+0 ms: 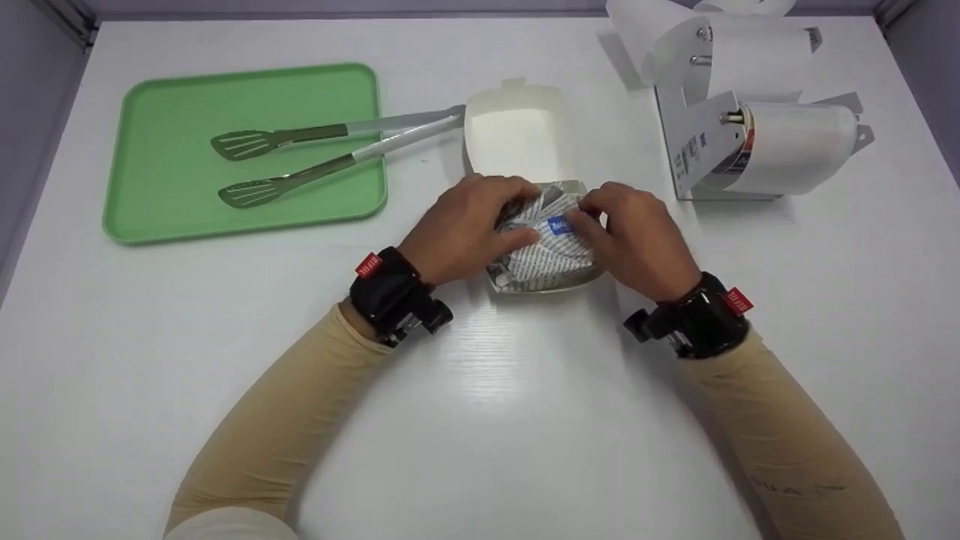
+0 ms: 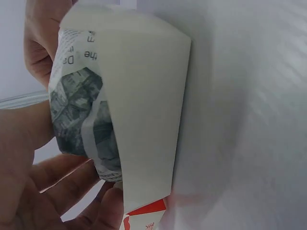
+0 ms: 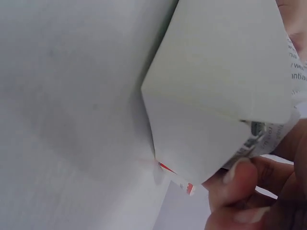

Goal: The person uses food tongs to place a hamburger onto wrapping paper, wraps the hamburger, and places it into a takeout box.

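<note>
A burger (image 1: 551,259) wrapped in newsprint-style paper with a blue sticker (image 1: 559,225) sits in the base of a white clamshell box (image 1: 517,142), whose lid stands open at the back. My left hand (image 1: 469,229) grips the bundle's left side, thumb over its top; in the left wrist view its fingers (image 2: 62,187) curl by the dark printed paper. From the right, my right hand (image 1: 641,236) pinches the wrapper near the sticker. Its fingertips (image 3: 240,177) show at the box corner in the right wrist view. The burger itself is hidden by the paper.
A green tray (image 1: 172,214) lies at the left, with metal tongs (image 1: 315,165) across it, their handle end beside the box lid. At the back right stands a metal rack (image 1: 682,142) holding a roll of white bags (image 1: 802,146) and more white sheets (image 1: 757,56).
</note>
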A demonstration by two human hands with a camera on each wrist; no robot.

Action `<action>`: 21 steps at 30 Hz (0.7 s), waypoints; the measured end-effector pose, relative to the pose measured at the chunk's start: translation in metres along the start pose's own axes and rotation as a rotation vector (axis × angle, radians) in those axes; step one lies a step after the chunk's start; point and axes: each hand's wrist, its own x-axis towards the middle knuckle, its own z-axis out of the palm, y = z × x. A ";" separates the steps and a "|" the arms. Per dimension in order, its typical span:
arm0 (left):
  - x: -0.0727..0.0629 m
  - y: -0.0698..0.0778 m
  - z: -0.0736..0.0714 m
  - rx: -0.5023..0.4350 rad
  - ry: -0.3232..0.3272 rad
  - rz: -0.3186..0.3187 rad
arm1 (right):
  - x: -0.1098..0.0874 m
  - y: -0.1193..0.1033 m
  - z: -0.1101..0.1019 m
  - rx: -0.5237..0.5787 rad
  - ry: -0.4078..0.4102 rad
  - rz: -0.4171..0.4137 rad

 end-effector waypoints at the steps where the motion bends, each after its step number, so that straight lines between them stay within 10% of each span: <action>1: -0.001 0.000 0.000 0.020 -0.001 0.013 | 0.000 0.000 0.001 0.000 0.004 0.004; 11: -0.009 0.004 0.003 0.286 0.008 0.132 | 0.002 0.001 0.007 0.059 0.053 0.071; 21: -0.018 0.006 0.003 0.349 -0.010 0.238 | 0.003 0.004 0.005 0.127 0.037 0.087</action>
